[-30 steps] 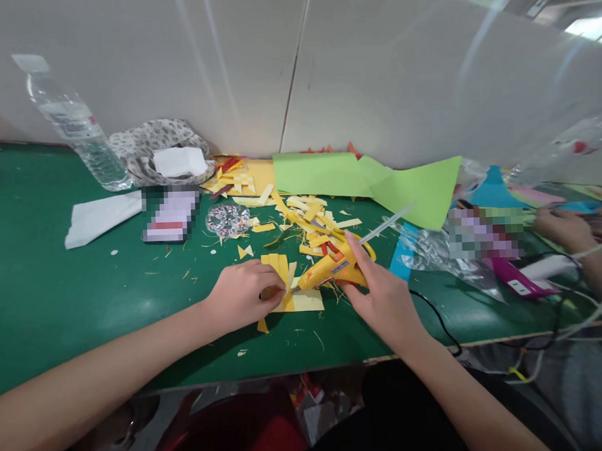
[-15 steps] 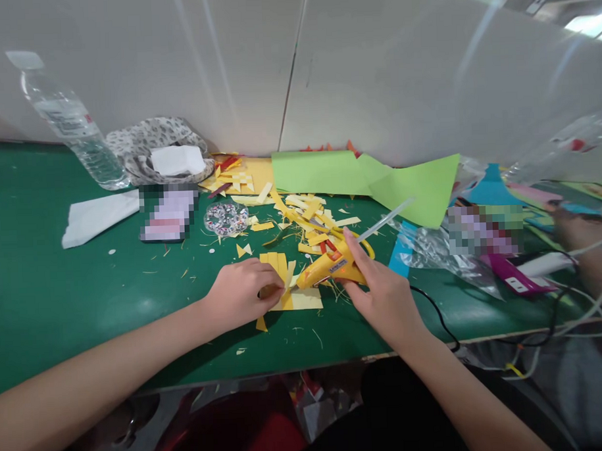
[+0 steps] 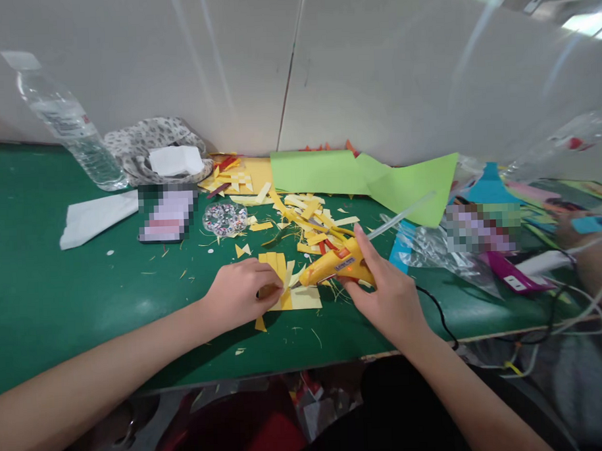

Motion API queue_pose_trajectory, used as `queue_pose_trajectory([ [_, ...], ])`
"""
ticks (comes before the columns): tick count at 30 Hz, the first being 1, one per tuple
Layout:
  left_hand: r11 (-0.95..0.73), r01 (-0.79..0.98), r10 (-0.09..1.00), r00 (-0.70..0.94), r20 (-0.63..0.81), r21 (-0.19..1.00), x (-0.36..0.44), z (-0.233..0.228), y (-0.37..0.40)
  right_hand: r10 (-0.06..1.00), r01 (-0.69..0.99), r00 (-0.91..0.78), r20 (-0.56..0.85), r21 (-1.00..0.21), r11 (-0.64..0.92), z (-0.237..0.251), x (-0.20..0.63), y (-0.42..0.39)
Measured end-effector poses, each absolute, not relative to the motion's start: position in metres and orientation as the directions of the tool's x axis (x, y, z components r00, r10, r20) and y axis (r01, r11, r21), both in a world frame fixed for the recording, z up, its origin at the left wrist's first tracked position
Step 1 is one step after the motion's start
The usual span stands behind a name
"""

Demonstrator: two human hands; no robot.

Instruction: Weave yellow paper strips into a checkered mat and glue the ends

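My right hand [image 3: 390, 298] has a closed grip on the yellow plastic glue gun [image 3: 335, 267], clear glue stick out back toward 2 o'clock. Left hand [image 3: 241, 293], fingers curled, pins the yellow fringed paper piece [image 3: 283, 288] flat on the green counter [image 3: 61, 286]. Paper's thin, floppy, prob tears easily; best held by the uncut edge. Gun's rigid, light, nozzle likely hot.

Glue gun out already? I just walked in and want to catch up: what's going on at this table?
A person's right hand holds a yellow glue gun, nozzle aimed at a piece of yellow paper strips that the left hand pins to the green table. Yellow scraps and green sheets lie behind. Another person's hand works at the right edge.
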State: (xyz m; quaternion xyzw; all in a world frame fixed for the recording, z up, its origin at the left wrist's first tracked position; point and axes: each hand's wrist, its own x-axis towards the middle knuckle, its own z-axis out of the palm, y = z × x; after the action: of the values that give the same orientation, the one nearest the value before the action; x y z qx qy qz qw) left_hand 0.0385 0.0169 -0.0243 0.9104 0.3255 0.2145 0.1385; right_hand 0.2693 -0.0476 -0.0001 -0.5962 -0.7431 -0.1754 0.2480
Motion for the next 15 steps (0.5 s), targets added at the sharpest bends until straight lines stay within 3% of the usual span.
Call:
queue_pose_trajectory([
  [8,-0.752,0.535,0.651,0.697,0.302,0.386,0.0393,-0.0252,0.0179,0.831,0.967,-0.213,0.514,-0.011,0.255,-0.0001,0.2663,-0.0443],
  [15,-0.763,0.527,0.64,0.698,0.322,0.373,0.0396,-0.0249,0.0166,0.862,0.992,-0.082,0.499,-0.045,0.12,0.007,0.2744,-0.0446],
])
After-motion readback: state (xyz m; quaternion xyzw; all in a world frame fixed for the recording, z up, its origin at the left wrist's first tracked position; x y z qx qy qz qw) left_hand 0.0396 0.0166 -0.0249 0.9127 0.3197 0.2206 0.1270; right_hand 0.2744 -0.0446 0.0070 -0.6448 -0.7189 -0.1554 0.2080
